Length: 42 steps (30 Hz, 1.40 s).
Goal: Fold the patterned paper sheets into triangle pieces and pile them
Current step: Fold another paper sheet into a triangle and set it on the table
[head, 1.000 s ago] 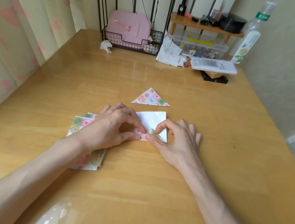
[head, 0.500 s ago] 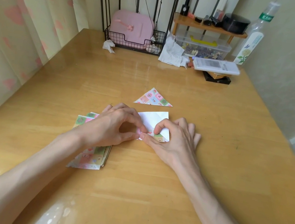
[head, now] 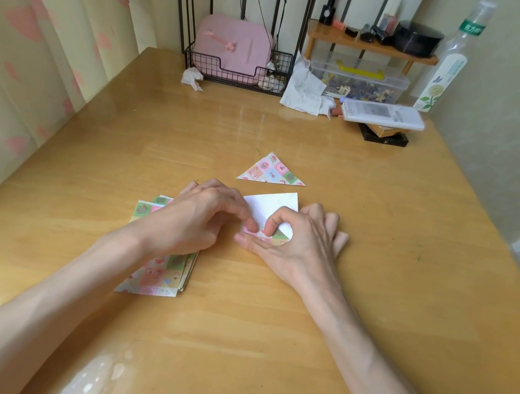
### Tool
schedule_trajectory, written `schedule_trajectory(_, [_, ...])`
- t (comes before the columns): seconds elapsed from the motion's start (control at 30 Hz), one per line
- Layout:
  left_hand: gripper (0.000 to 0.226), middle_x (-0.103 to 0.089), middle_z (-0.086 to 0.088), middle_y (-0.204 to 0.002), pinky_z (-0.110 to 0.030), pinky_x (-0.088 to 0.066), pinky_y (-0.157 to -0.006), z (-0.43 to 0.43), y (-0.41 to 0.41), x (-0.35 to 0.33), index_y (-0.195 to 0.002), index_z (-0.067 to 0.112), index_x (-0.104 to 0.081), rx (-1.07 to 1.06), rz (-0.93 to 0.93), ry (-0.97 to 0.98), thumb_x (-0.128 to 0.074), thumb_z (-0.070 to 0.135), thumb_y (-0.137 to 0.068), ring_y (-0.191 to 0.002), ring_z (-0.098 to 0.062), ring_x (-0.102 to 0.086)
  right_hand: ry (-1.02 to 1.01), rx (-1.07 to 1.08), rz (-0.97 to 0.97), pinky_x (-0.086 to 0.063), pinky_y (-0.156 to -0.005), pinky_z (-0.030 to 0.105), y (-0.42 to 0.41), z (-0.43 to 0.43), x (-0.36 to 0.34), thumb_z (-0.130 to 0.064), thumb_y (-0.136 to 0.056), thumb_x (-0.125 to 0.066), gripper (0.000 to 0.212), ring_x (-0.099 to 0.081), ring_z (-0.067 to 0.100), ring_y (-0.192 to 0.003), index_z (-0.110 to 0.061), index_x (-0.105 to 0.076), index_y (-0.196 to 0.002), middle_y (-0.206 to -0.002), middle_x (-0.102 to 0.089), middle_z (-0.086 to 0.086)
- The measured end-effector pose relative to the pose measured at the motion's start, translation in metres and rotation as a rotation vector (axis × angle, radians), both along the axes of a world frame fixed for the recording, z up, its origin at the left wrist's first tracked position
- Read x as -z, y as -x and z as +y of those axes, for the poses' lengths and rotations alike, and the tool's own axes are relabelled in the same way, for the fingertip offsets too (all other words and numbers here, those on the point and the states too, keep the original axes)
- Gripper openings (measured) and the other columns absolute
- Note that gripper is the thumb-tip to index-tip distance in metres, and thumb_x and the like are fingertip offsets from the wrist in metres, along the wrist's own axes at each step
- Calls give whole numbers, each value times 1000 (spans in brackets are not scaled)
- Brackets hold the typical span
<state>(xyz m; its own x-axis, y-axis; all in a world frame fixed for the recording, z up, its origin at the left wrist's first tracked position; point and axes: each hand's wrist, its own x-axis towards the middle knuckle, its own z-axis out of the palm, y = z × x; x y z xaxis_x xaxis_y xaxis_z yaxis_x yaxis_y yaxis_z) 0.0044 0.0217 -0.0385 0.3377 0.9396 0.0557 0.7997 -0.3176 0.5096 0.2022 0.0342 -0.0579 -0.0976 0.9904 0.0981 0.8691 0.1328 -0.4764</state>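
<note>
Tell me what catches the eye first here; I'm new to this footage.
Both hands meet centrally: the left hand and right hand pinch the near edge of a white-backed sheet. Just beyond lies one finished patterned triangle; a stack of unfolded sheets sits under the left wrist.

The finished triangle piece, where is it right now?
In the head view the finished triangle piece lies flat near the middle of the table, just beyond the white-backed sheet that the left hand and right hand are pinching, not touching it.
</note>
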Motion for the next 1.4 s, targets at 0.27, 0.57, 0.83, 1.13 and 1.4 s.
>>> schedule_trajectory(0.27, [58, -60, 27, -114, -36, -33, -94, -1, 0, 1, -110, 44, -71, 11, 28, -32, -50, -7, -89, -115, -6, -45, 43, -10, 13, -13, -79, 32, -2, 1, 0, -87, -56, -72, 58, -29, 13, -108, -36, -62, -81, -101, -39, -17])
schedule_trajectory(0.57, [28, -59, 28, -108, -32, -30, -86, -4, -3, 4, -105, 42, -72, 9, 40, -105, -59, 20, -94, -109, -1, -43, 27, -28, 72, -17, -84, 30, -11, 3, 4, -80, -64, -74, 47, -30, 9, -106, -38, -60, -79, -101, -41, -20])
schedule_trajectory(0.83, [12, -59, 29, -103, -32, -32, -86, -3, -5, 11, -95, 43, -67, -11, 22, -161, -65, 54, -92, -108, 0, -45, 2, -52, 72, -25, -85, 33, -20, 2, 3, -75, -68, -74, 48, -37, 13, -108, -38, -55, -92, -102, -46, -16])
schedule_trajectory(1.13, [34, -64, 18, -96, -34, -38, -88, -6, -16, 15, -90, 34, -69, -79, -56, -230, -60, 67, -84, -102, -9, -52, -24, -52, 124, -29, -95, 31, -27, 4, 1, -67, -70, -79, 77, -40, 16, -115, -43, -43, -134, -115, -46, -11])
schedule_trajectory(1.4, [24, -64, 17, -96, -33, -36, -86, -7, -17, 15, -89, 34, -67, -85, -35, -242, -70, 57, -86, -103, -12, -51, -29, -70, 184, -35, -104, 35, -34, 5, 2, -53, -77, -82, 86, -38, 17, -114, -45, -34, -148, -114, -44, -8])
